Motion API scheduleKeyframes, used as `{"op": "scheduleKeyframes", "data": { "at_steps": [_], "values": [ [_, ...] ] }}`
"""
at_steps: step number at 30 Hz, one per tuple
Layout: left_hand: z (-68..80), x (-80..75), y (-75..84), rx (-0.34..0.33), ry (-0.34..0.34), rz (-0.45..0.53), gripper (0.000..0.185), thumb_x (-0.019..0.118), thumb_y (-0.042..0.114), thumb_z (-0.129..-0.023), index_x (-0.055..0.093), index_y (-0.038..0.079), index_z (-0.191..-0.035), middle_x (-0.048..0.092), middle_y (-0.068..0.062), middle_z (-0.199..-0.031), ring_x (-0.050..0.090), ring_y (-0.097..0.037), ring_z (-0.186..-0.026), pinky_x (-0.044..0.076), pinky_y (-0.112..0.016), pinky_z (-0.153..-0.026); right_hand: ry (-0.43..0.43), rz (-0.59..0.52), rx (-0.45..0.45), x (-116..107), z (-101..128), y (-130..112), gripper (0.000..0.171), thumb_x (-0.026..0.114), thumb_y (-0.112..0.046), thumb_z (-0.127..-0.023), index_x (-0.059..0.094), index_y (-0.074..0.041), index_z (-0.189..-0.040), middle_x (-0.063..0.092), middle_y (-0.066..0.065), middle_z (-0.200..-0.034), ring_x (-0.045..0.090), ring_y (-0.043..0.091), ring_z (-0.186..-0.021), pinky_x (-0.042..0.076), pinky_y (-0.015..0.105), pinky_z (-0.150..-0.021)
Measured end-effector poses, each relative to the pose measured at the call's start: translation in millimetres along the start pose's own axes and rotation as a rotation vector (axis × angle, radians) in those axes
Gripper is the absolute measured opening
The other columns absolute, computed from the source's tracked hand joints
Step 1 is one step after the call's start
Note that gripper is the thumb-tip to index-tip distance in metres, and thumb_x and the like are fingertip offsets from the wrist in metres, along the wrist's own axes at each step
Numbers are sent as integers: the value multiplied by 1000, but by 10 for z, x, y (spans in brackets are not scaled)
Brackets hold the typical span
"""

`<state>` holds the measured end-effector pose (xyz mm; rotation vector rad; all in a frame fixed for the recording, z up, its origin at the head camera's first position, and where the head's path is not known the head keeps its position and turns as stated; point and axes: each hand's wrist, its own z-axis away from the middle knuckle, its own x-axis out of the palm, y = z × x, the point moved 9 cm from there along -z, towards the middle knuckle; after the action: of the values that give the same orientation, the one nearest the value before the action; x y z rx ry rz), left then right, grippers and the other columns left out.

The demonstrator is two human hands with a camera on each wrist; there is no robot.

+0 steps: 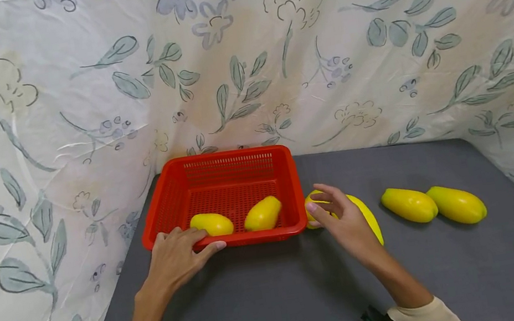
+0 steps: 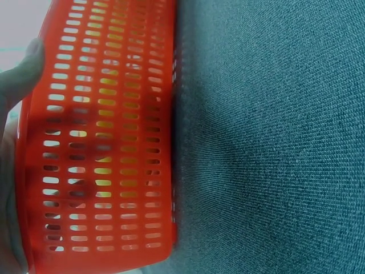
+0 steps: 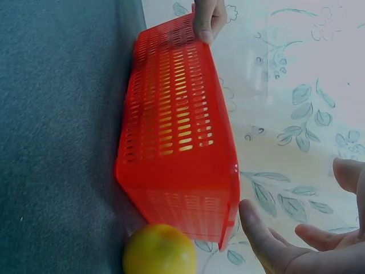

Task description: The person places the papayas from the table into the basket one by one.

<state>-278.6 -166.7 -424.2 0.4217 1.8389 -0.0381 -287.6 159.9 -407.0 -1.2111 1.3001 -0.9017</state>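
A red plastic basket [image 1: 295, 182] with slotted walls stands on the table. Two yellow mango-like fruits lie inside: a left one [image 1: 213, 224] and a right one [image 1: 263, 214]. My left hand [image 1: 174, 260] holds the basket's near rim at the left corner, thumb outside the wall, fingers over the rim. Beside the right wall, my right hand [image 1: 345, 222] hovers with fingers spread and nothing in its grasp. Partly hidden behind that hand are a yellow fruit [image 3: 159, 251] close to the basket and a longer, curved yellow fruit [image 1: 366, 213].
Further right, two more yellow fruits, one nearer [image 1: 409, 205] and one farther [image 1: 458, 204], lie side by side on the dark grey table [image 1: 269, 304]. A floral cloth [image 1: 243, 73] hangs behind the table and along its left side.
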Motion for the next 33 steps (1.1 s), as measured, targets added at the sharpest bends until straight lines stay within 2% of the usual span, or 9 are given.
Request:
{"op": "scheduleKeyframes", "data": {
  "at_steps": [6,11,14,22,33],
  "values": [
    [-9,-3,7,2,-3,-6,46,71,65,-91,81,24,-110,79,0,-104,61,-23,-85,36,-40,-74,21,45,-13,-90,11,53,62,72,-34,-103,47,-16,-156,56,16,-149,60,30,-134,59,24,-90],
    [-12,-9,29,10,1,-18,41,73,63,-90,80,25,-105,79,1,-99,61,-24,-85,36,-40,-73,29,73,-4,-155,26,93,63,73,-37,-102,47,-17,-156,55,14,-150,59,30,-134,60,32,-93],
    [-11,-3,35,12,-2,-27,44,72,64,-90,80,24,-107,79,0,-100,61,-23,-84,36,-39,-73,29,76,1,-179,29,112,64,73,-36,-101,47,-16,-156,55,13,-150,59,30,-134,60,33,-93],
    [-7,7,37,3,1,-17,47,75,60,-89,81,21,-115,80,-2,-102,60,-22,-82,37,-41,-75,42,84,-8,-253,45,156,63,75,-35,-101,49,-17,-155,56,14,-150,61,29,-132,60,28,-90],
    [6,-1,30,1,-1,-24,48,74,62,-90,81,21,-113,79,-1,-99,59,-22,-81,37,-41,-75,57,91,-37,-329,101,187,62,74,-29,-102,48,-13,-155,56,18,-150,60,33,-132,57,21,-89]
  ]
}}
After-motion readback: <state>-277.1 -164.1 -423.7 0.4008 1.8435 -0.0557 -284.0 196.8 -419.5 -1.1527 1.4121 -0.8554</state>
